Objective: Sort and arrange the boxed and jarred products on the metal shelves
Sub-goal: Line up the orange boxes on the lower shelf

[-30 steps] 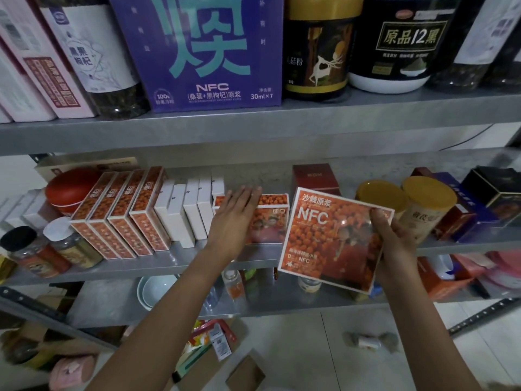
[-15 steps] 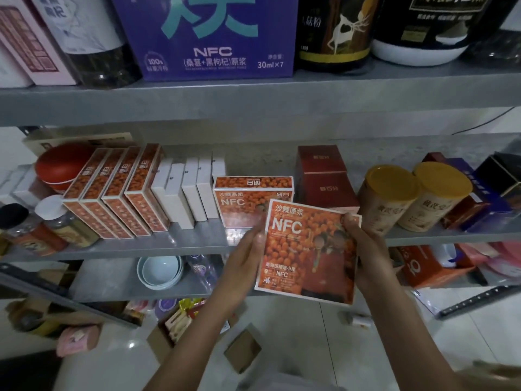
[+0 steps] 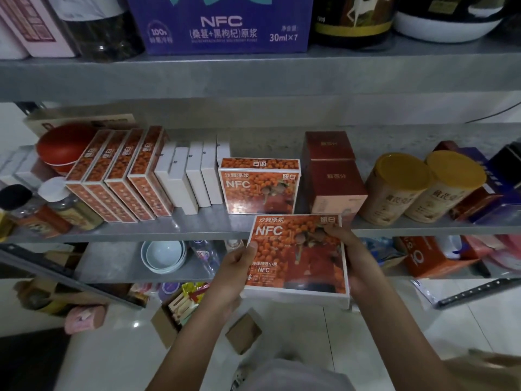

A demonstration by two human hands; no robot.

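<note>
I observe an orange NFC box (image 3: 296, 255), berry-printed with white edges, face up, gripped by left hand (image 3: 235, 270) and right hand (image 3: 356, 261) at opposite sides.

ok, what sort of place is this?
Likely a stockroom or small shop's storage: bare metal shelves carry several identical orange boxes filed on edge, plus yellow-lidded tubs, and an open carton of goods sits on the tiled floor.
</note>
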